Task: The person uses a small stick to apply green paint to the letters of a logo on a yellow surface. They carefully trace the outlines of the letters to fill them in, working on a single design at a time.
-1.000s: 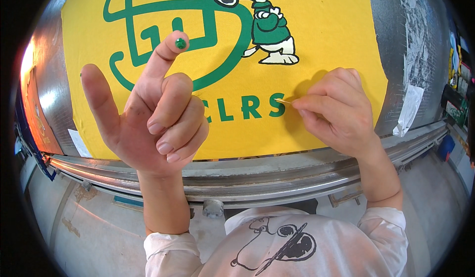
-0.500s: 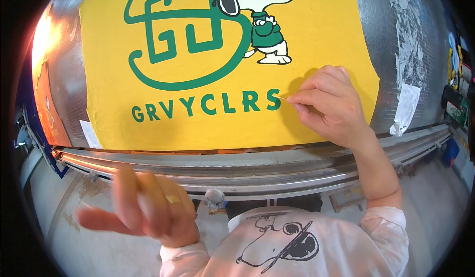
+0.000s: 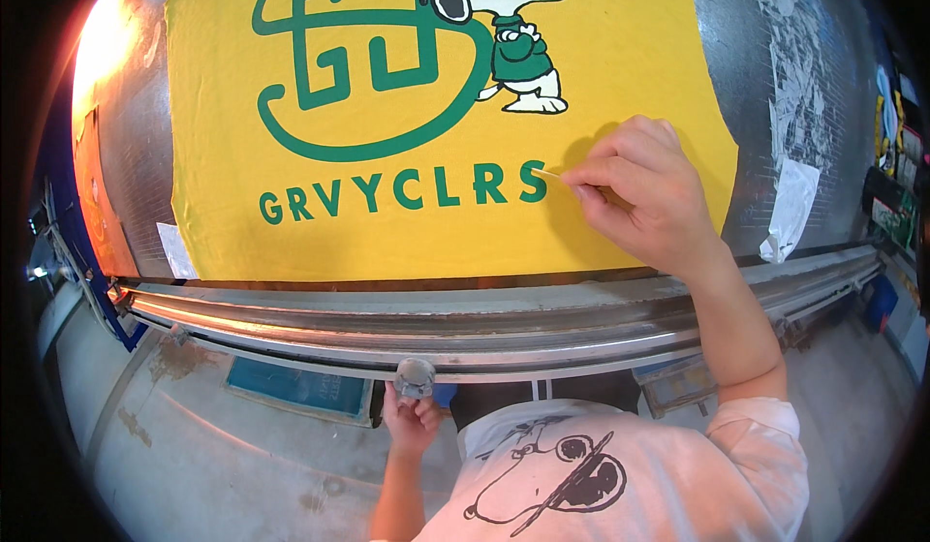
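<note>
A yellow fabric piece [image 3: 368, 242] lies spread on a dark metal table, printed with a green looped emblem, a row of green letters and a cartoon dog [image 3: 523, 62] in a green top. Over its right part my right hand [image 3: 644, 193] is closed in a pinch on a thin pale stick [image 3: 545, 173]. The stick's tip points left, at the last green letter; whether it touches cannot be told. Below the rail, my left hand [image 3: 415, 421] is beside a grey round knob [image 3: 415, 377]. Its fingers are loosely curled and apart, with nothing seen in them.
A metal rail [image 3: 542, 334] runs along the table's near edge. White tape pieces [image 3: 792, 211] stick to the table at the right and left. Bright orange light glows at the far left. A teal tray [image 3: 300, 387] is beneath the rail; bottles and containers [image 3: 891, 203] stand at far right.
My left hand has moved right and down from in front of the rail to beside the knob. My right hand keeps its pinch, and the stick's tip sits slightly higher against the letter.
</note>
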The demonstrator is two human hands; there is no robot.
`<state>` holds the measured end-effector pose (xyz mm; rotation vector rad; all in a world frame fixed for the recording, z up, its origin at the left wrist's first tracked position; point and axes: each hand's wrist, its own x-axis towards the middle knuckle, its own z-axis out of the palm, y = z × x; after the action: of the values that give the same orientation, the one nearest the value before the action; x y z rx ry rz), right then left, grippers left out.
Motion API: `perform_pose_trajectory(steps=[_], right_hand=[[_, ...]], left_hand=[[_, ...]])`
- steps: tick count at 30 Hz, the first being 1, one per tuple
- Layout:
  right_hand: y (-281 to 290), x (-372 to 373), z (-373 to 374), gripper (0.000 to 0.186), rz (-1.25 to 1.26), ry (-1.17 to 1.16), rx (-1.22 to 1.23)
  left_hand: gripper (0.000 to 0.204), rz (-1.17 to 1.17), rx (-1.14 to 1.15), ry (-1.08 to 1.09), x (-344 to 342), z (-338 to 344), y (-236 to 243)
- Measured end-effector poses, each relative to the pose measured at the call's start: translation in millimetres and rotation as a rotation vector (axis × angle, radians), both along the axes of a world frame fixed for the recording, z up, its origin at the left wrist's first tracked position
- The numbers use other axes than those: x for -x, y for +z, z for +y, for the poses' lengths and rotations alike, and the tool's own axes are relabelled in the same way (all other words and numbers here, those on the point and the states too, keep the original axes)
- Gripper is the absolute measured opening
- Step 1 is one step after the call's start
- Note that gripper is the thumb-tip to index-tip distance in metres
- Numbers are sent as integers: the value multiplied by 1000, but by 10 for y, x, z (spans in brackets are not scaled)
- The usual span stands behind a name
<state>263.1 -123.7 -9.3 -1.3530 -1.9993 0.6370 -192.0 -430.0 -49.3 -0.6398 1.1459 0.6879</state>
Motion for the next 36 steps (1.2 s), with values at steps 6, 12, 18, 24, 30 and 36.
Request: perform_pose_trajectory(steps=[6, 12, 18, 24, 30, 36], right_hand=[[-6, -1, 2, 17, -29, 16, -11], [-17, -6, 4, 17, -2, 17, -3], [-13, 2, 6, 17, -19, 18, -12], [-31, -3, 3, 19, -30, 26, -20], [-19, 1, 4, 23, -42, 37, -38], [-23, 2, 3, 23, -36, 30, -34]], left_hand=[[50, 313, 115, 33, 117, -405, -599], [42, 222, 89, 5, 78, -383, -739], [36, 253, 63, -25, -12, -222, -718], [36, 244, 48, -29, 5, -242, -755], [35, 198, -4, -25, 43, -279, -791], [34, 229, 6, -47, 67, -311, -828]])
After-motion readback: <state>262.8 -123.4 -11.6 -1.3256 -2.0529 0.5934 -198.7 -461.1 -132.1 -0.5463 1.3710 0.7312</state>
